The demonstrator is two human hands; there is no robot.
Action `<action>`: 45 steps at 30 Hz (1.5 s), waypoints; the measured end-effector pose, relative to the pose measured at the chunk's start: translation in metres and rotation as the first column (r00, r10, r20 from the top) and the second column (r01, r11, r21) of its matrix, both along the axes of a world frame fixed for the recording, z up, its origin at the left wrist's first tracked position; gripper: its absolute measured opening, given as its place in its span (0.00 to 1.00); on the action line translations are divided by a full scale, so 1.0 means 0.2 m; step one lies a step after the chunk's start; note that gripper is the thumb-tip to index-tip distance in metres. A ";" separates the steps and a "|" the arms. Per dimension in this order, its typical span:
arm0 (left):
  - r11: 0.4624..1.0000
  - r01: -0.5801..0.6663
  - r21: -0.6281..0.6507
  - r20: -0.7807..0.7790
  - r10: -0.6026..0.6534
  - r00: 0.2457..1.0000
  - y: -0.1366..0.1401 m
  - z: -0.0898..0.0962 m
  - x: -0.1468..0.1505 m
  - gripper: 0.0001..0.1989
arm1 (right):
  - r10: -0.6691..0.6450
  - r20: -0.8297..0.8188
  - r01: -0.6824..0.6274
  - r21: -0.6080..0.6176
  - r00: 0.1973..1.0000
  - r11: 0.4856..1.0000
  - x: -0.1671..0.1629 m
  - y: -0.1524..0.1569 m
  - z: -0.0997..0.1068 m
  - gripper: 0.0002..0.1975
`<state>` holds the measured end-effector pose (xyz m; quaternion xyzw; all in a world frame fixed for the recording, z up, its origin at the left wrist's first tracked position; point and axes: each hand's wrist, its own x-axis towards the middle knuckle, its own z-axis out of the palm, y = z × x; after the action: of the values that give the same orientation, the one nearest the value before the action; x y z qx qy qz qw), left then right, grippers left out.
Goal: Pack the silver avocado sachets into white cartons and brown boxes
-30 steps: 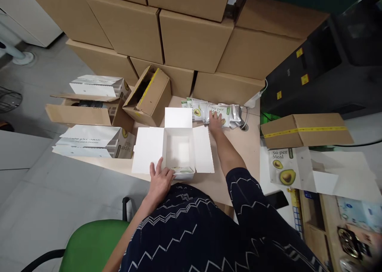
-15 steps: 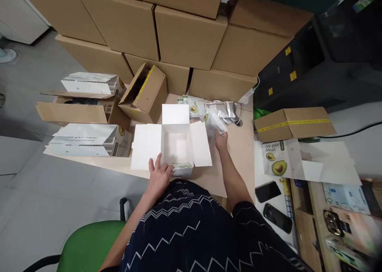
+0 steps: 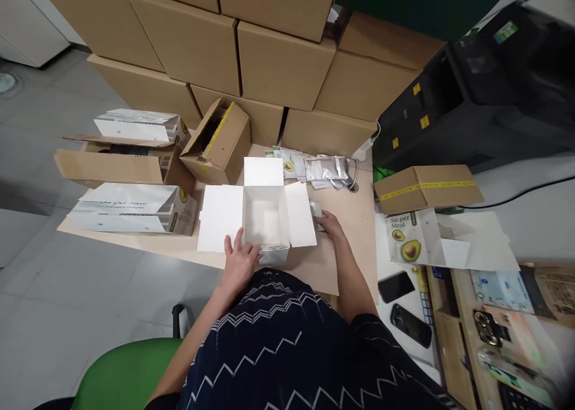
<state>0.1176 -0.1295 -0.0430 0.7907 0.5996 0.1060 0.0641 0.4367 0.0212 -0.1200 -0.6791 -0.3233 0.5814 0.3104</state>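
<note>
In front of me stands an open white carton (image 3: 264, 209) with its flaps folded outward. My left hand (image 3: 241, 259) rests at its near left corner, fingers spread over the left flap and thumb at the near rim. A thin packet (image 3: 268, 246) shows just inside the near wall, mostly hidden. My right hand (image 3: 331, 225), closed beside the right flap, grips a silvery pouch (image 3: 315, 208) partly covered by the flap and fingers. Behind the carton lie avocado-printed pouches (image 3: 290, 163) and a flat silver pouch (image 3: 326, 168).
Printed cartons (image 3: 135, 209) and an open brown box (image 3: 110, 165) stand at left, near a taped box (image 3: 218, 140). Stacked brown boxes (image 3: 283, 62) wall off the back. At right are a black machine (image 3: 449, 104), another carton (image 3: 406, 239) and two phones (image 3: 411, 325).
My right hand has drawn the pouch away from the pile at the back, toward me and beside the right flap. My left hand stays at the carton's near corner. The view has shifted slightly.
</note>
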 end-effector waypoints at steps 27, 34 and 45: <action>0.998 -0.009 -0.059 0.029 0.010 1.000 0.01 0.05 0.01 0.09 | 0.681 0.539 -0.864 0.231 0.496 0.447 -0.55 -0.14 0.91 0.16; 0.998 -0.032 -0.062 0.050 0.035 0.998 0.01 0.04 0.01 0.09 | 0.776 0.604 -0.959 -0.285 -0.183 -0.004 -0.83 -0.07 0.79 0.14; 0.998 -0.043 -0.039 0.047 0.045 0.998 0.00 0.02 0.00 0.10 | 0.864 0.389 -0.936 -0.273 -0.319 -0.223 -0.85 -0.02 0.64 0.13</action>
<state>0.1173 -0.1292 -0.0388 0.7730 0.6172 0.1149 0.0913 0.2663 0.0176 0.0081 -0.2525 -0.8325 0.3947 -0.2957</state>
